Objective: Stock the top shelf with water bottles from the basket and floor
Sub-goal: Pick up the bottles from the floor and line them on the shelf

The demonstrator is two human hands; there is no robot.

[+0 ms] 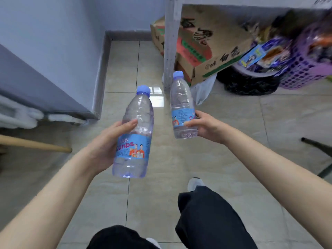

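Note:
I hold two clear water bottles with blue caps and blue labels above the tiled floor. My left hand [109, 141] grips the nearer, larger-looking bottle [133, 133] around its middle, tilted slightly right. My right hand [206, 126] grips the second bottle [181, 106] by its lower half, nearly upright. The white shelf post [169, 44] rises just behind the right bottle. A purple basket [301, 69] holding packaged goods sits at the far right under the shelf; the top shelf is out of view.
Cardboard boxes [206, 47] stand on the floor under the shelf, with a black bag [248, 83] beside them. A grey cabinet [36, 87] is at the left, a wooden pole [36, 144] below it. My legs and shoes [195, 184] stand on the tiles.

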